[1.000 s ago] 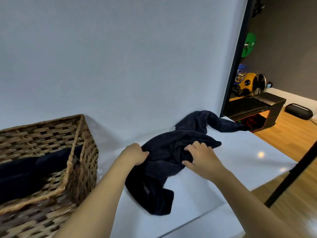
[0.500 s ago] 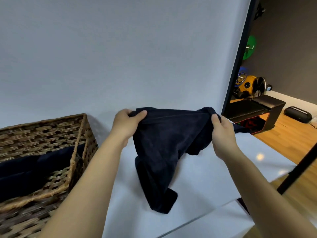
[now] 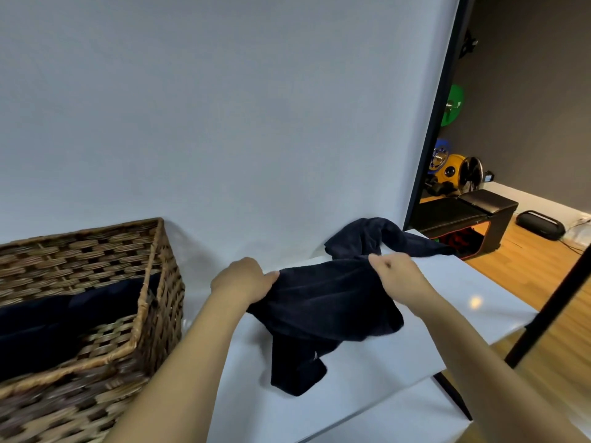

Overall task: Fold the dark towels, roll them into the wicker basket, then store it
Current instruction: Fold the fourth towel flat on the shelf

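A dark navy towel (image 3: 323, 302) hangs crumpled between my hands over the white table (image 3: 361, 372), its lower end resting on the surface. My left hand (image 3: 243, 278) grips its left top edge. My right hand (image 3: 399, 274) grips its right top edge. A second dark towel (image 3: 377, 235) lies bunched behind them at the backdrop. The wicker basket (image 3: 153, 282) stands at the left, with dark towel fabric (image 3: 64, 321) inside it.
A white backdrop rises behind the table. To the right, beyond a black frame post (image 3: 431, 123), lie a wooden floor, a black bench (image 3: 470, 212), coloured weight plates (image 3: 451, 167) and a black speaker (image 3: 540, 220). A black stand leg (image 3: 550, 311) crosses the table's right corner.
My hands picked the towel off the table by its top edge and lifted it spread out, then lowered it again; it now hangs lower and more bunched.
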`<control>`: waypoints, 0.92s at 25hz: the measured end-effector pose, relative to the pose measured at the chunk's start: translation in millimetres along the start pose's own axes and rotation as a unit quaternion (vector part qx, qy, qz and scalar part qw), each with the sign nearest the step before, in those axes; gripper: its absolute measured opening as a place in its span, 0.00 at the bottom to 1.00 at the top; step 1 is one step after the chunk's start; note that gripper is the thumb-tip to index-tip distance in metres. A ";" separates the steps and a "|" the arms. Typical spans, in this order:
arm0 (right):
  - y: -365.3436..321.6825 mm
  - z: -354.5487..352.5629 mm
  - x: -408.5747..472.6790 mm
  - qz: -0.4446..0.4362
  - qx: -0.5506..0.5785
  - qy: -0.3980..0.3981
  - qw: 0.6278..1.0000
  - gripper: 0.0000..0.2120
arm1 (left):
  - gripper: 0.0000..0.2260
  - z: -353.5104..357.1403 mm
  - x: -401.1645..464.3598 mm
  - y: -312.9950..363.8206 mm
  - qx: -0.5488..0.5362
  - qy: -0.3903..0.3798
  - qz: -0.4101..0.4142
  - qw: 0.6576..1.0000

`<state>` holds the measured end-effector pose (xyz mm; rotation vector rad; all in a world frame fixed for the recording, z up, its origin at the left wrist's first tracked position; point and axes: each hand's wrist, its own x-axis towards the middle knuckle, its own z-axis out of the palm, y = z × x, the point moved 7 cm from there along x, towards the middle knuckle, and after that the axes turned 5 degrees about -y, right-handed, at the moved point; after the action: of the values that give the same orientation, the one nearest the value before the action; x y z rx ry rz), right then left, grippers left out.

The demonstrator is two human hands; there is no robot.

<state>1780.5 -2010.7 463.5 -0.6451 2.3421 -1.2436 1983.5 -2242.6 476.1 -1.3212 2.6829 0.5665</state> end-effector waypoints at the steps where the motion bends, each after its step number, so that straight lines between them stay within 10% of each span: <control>1: -8.6 -1.7 -0.2 0.016 0.190 -0.001 0.982 0.16 | 0.23 -14.6 -1.0 9.5 -0.067 0.037 0.039 0.996; 3: -25.6 -9.6 -3.0 0.032 0.408 0.022 0.912 0.15 | 0.21 -49.8 -9.7 24.9 -0.247 0.127 0.116 0.954; 6: -47.6 -19.5 -19.9 -0.043 0.240 0.038 0.969 0.17 | 0.17 -64.3 -18.6 18.1 -0.333 0.204 0.127 0.912; 9: -22.5 -1.8 -33.0 -0.072 0.001 0.012 0.997 0.19 | 0.19 -5.1 -4.9 -9.9 -0.168 0.087 0.062 0.980; 13: 13.5 7.3 -39.2 0.038 0.079 0.035 0.995 0.19 | 0.21 57.2 -11.6 -37.1 -0.098 -0.080 0.004 0.992; 16: -0.7 11.9 -52.5 0.048 0.220 0.073 0.972 0.13 | 0.16 27.1 -29.0 -45.5 -0.065 0.041 -0.006 0.997; 19: -42.7 23.4 -82.2 -0.113 0.087 0.099 0.985 0.13 | 0.14 -9.9 -61.7 -18.8 -0.131 0.189 0.110 0.967; 23: -67.6 94.9 -126.8 -0.267 -0.147 -0.107 0.946 0.12 | 0.24 17.5 -78.7 29.7 -0.317 -0.068 0.178 0.929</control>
<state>1949.2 -2033.9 488.8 -1.5145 2.2556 -0.9540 2007.7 -2161.0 487.9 -0.8153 2.7307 1.6067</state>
